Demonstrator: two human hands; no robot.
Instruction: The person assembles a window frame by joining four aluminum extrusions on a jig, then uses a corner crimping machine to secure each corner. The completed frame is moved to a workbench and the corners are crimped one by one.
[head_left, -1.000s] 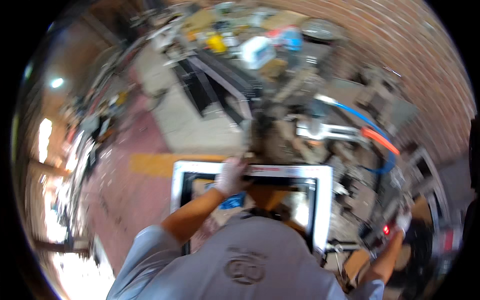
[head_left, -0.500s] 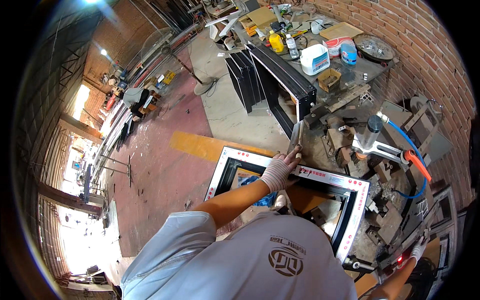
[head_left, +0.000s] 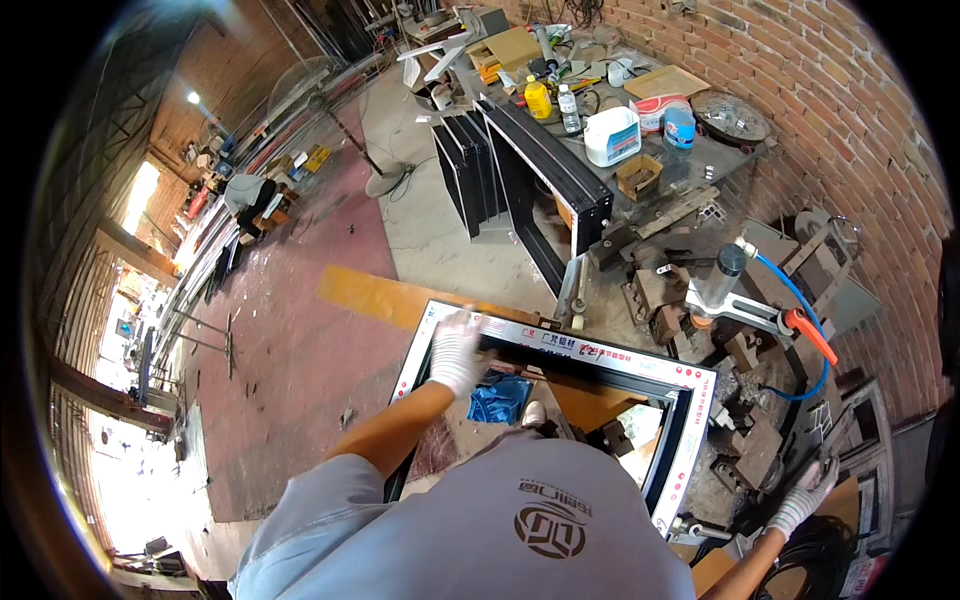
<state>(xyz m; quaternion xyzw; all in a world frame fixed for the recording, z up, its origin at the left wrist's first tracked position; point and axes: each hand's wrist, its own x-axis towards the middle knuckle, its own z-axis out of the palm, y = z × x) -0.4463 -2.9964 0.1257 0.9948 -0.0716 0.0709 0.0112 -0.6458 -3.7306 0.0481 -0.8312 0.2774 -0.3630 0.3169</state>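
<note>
A rectangular black window frame (head_left: 683, 430), its face covered with white and red printed film, lies in front of my body, partly hidden by my shirt. My left hand (head_left: 457, 358), in a striped white glove, grips its far left corner, fingers over the far bar and thumb toward the inner opening. Out to the right, my right hand (head_left: 806, 494), gloved with bare fingertips, has its fingers spread beside the dark edge of the machine bench. A clamping machine with a clear-topped cylinder (head_left: 722, 272) and an orange lever (head_left: 811, 336) stands beyond the frame's right side.
Finished black frames (head_left: 548, 165) stand upright past the bench. A cluttered table holds a white jug (head_left: 612, 137), a yellow bottle (head_left: 538, 98) and a blue tub (head_left: 679, 128). A blue hose (head_left: 822, 370) loops at right. Another person (head_left: 248, 195) bends over at far left.
My left hand has moved left along the far bar to the frame's corner. My right hand has shifted up a little and its fingers have spread; the red light beside it no longer shows.
</note>
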